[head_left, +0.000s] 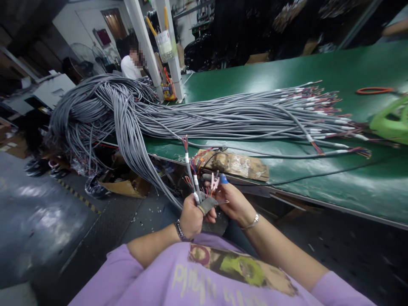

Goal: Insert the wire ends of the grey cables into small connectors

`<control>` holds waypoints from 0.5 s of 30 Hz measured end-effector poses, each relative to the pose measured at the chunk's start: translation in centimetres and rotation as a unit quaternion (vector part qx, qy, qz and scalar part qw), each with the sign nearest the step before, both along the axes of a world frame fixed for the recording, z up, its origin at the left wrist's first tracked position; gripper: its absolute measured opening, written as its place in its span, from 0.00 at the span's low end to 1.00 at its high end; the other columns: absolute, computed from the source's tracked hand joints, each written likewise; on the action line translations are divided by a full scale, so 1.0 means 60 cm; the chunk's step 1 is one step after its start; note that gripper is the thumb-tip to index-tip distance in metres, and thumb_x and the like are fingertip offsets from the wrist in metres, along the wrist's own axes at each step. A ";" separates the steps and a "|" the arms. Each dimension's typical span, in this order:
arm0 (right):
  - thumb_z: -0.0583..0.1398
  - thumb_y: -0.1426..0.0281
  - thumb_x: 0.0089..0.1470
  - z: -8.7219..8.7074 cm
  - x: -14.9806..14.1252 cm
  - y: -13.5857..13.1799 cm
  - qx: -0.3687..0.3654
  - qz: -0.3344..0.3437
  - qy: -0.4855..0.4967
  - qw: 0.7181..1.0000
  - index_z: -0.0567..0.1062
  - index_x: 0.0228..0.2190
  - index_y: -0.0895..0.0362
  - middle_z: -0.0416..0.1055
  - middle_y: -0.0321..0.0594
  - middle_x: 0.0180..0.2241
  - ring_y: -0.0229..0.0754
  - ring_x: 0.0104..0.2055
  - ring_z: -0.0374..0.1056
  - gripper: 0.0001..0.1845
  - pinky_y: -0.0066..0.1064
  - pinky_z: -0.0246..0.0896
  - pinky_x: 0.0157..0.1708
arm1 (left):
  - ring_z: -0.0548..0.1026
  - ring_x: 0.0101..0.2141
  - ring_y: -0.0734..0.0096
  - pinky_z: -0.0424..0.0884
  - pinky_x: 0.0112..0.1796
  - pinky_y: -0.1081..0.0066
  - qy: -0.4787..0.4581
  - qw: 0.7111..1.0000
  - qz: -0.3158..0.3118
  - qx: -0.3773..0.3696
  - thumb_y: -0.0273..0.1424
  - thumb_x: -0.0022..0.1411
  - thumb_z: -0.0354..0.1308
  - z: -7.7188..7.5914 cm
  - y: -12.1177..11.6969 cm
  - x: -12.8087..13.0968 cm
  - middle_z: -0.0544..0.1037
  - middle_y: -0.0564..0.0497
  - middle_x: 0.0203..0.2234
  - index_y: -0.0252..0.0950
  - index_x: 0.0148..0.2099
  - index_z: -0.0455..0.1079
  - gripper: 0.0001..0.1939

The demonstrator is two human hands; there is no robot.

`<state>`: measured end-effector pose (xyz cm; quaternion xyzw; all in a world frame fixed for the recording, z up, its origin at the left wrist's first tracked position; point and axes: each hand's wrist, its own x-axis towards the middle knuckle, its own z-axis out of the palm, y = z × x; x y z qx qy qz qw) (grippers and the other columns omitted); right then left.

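My left hand (pixel 192 216) is wrapped round a small bundle of grey cables (pixel 188 172), whose stripped ends fan into coloured wires above the fist. Dark grey-green wrapping (pixel 207 205) covers one of its digits. Close beside it, my right hand (pixel 234 202) has bent fingers drawn together, with a blue cover (pixel 224 179) on one fingertip. Thin coloured wires and a pale pink clip-like piece (pixel 214 181) lie at those fingers. What they pinch is too small and partly hidden to make out.
A long heap of grey cables (pixel 207 119) lies across the green table (pixel 318 178) and hangs off its left end. A worn, taped wooden block (pixel 245 165) sits at the near edge. At right are a light green object (pixel 392 119) and orange-handled tool (pixel 374 90). A person (pixel 130 66) is behind.
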<state>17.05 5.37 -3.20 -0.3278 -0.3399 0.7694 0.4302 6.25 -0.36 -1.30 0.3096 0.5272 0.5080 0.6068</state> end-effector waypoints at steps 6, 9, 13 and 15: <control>0.65 0.47 0.42 -0.007 -0.006 0.008 -0.097 -0.007 0.072 0.993 0.76 0.26 0.54 0.71 0.36 0.24 0.39 0.24 0.66 0.23 0.34 0.65 0.30 | 0.64 0.11 0.80 0.58 0.13 0.79 0.007 1.000 0.006 -0.007 0.51 0.39 0.67 -0.001 0.003 0.003 0.70 0.56 0.11 0.35 0.24 0.64 0.26; 0.63 0.45 0.43 -0.008 -0.006 0.007 -0.100 0.000 0.066 0.993 0.76 0.26 0.54 0.71 0.37 0.23 0.40 0.23 0.66 0.24 0.34 0.64 0.27 | 0.64 0.10 0.80 0.58 0.13 0.79 0.013 1.000 0.002 -0.011 0.51 0.39 0.67 -0.004 0.003 0.004 0.70 0.56 0.11 0.35 0.24 0.64 0.26; 0.63 0.46 0.44 -0.006 -0.008 0.003 -0.095 -0.009 0.089 0.992 0.76 0.26 0.53 0.72 0.37 0.24 0.39 0.25 0.67 0.23 0.32 0.65 0.27 | 0.64 0.10 0.79 0.58 0.12 0.79 0.014 1.000 -0.001 -0.016 0.51 0.39 0.67 -0.006 0.001 0.004 0.70 0.55 0.11 0.34 0.25 0.64 0.26; 0.64 0.47 0.45 -0.007 -0.008 0.002 -0.096 -0.016 0.115 0.989 0.76 0.27 0.53 0.74 0.36 0.26 0.38 0.26 0.67 0.21 0.31 0.66 0.28 | 0.64 0.10 0.79 0.58 0.12 0.79 0.009 1.000 -0.003 -0.013 0.51 0.40 0.67 -0.006 -0.001 0.003 0.70 0.56 0.11 0.34 0.25 0.64 0.26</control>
